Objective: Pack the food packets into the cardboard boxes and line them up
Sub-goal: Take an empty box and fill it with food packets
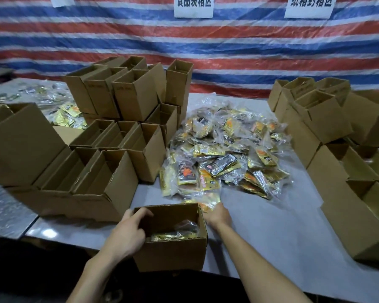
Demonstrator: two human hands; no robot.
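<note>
Open box: few packets inside; left grip curled over its left wall. Right grip just beyond, at the packet pile edge (fingers hidden, closure untellable). Best: steady the box, lay packets flat. Stacked boxes left of left grip, seemingly empty.

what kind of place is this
Likely a makeshift food-packing station: stacked open cardboard boxes, a heap of food packets on the table, paper signs on a striped tarp. The left hand grips a part-filled box.
</note>
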